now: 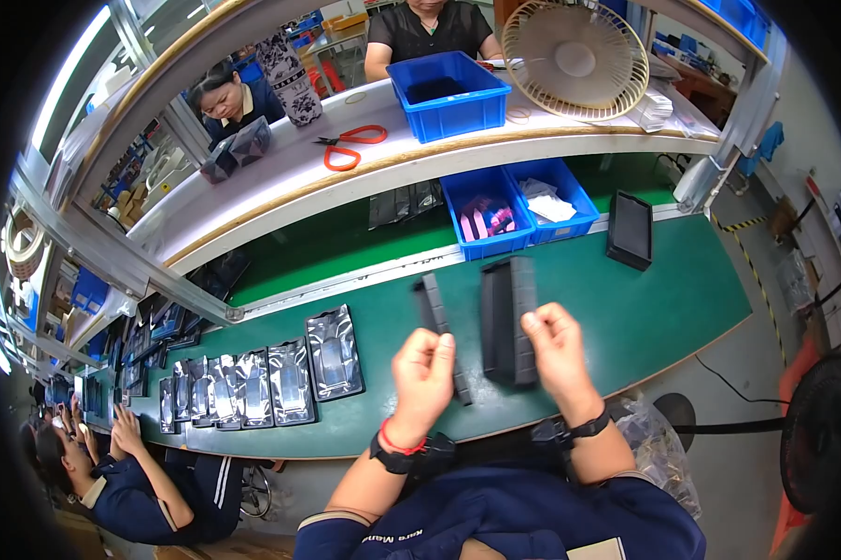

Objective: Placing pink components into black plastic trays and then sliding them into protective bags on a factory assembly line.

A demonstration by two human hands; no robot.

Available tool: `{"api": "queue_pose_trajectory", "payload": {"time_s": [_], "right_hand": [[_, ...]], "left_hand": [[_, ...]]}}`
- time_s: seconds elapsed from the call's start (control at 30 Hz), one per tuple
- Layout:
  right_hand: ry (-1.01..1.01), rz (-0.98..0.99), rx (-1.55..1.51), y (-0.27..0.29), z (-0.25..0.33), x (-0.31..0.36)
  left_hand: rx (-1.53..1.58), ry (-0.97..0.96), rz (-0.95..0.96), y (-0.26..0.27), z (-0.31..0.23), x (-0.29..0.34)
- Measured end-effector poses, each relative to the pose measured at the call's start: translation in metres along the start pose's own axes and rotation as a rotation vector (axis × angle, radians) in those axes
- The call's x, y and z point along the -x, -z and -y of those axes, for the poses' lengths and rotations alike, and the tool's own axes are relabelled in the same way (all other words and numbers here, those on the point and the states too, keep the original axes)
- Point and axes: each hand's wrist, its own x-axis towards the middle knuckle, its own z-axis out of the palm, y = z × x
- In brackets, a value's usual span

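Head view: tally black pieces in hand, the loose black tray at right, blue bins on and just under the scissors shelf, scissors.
Black pieces (left hand, right hand): 2
Loose black tray: 1
Blue bins (1 on the shelf, 2 below it): 3
Scissors: 1
Total: 7

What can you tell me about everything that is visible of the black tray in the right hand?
The tray is long, matte black, perhaps plastic, with a dark hollow and a greyer side wall crossed by lines. Slightly blurred, it is tilted over the green table, its length running up the picture; whether it touches the table is unclear. The right hand's grip holds its right edge.
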Motion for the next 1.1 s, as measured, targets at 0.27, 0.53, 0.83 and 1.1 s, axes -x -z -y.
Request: {"api": "queue_pose_trajectory", "payload": {"time_s": [0.27, 0.53, 0.83, 1.1], "right_hand": [[-0.014, 0.034, 0.106, 0.016, 0.011, 0.002], [0.176, 0.076, 0.332, -0.006, 0.009, 0.017], [-0.047, -0.097, 0.065, 0.063, 0.005, -0.001], [0.219, -0.085, 0.478, 0.032, 0.015, 0.011]], "left_hand": [[-1.014, -0.077, 0.064, 0.037, 0.018, -0.024], [-0.174, 0.019, 0.267, -0.038, 0.013, -0.016], [-0.485, 0.069, 0.228, -0.013, 0.043, -0.042], [-0.277, 0.114, 0.604, -0.069, 0.025, -0.034]]}}
